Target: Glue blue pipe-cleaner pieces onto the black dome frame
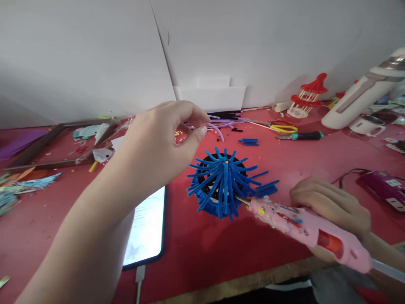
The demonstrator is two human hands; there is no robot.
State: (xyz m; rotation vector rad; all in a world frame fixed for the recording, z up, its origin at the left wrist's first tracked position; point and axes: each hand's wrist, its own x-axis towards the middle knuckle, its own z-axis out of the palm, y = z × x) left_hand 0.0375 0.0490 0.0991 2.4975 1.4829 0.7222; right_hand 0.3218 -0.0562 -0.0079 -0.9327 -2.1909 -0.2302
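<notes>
My right hand (332, 207) is wrapped round a pink hot glue gun (303, 228). The gun's metal nozzle points into a round craft piece (226, 181) made of blue pipe cleaners, which fan out from a peak over a black ring. I cannot tell whether the nozzle touches them. Above and to the left of this piece, my left hand (171, 139) is raised, thumb and index finger curved with a small gap between them and nothing visible in it. Cut blue pipe cleaner pieces (249, 142) lie behind the craft piece, and more stick out at its right side.
A lit phone (147, 228) lies under my left forearm, cable attached. Yellow-handled scissors (283, 126), a knife-like tool (300, 136) and purple pipe cleaners (218, 124) lie farther back. A red-roofed model (306, 97), white flask (357, 93), mug (367, 125) and purple box (384, 190) stand right.
</notes>
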